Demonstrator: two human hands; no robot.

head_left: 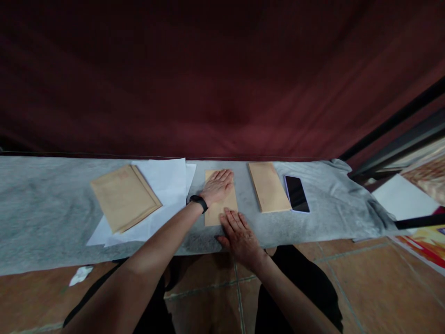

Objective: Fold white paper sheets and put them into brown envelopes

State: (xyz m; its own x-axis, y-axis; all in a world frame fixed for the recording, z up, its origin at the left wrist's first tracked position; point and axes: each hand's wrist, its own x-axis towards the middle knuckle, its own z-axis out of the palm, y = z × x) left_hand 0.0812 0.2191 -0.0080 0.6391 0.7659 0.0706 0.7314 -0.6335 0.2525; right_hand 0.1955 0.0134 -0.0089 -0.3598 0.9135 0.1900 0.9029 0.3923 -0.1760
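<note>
A tan paper envelope (212,215) lies on the grey cloth in front of me. Flat on its upper part rests my left hand (218,186), fingers stretched out, with a black band on the wrist. My right hand (240,234) touches the envelope's lower right corner, its fingers spread and laid down. Neither hand grips anything. To the right is a neat stack of tan envelopes (269,188). On the left, more tan envelopes (123,197) lie in a slanted pile over white paper sheets (170,190).
A phone (297,194) with a dark screen lies beside the right stack. Grey cloth (333,204) covers the narrow surface, and a dark red curtain (215,93) hangs behind it. Below is a tiled floor (205,306) with a crumpled white scrap (81,275). Dark bars stand at far right.
</note>
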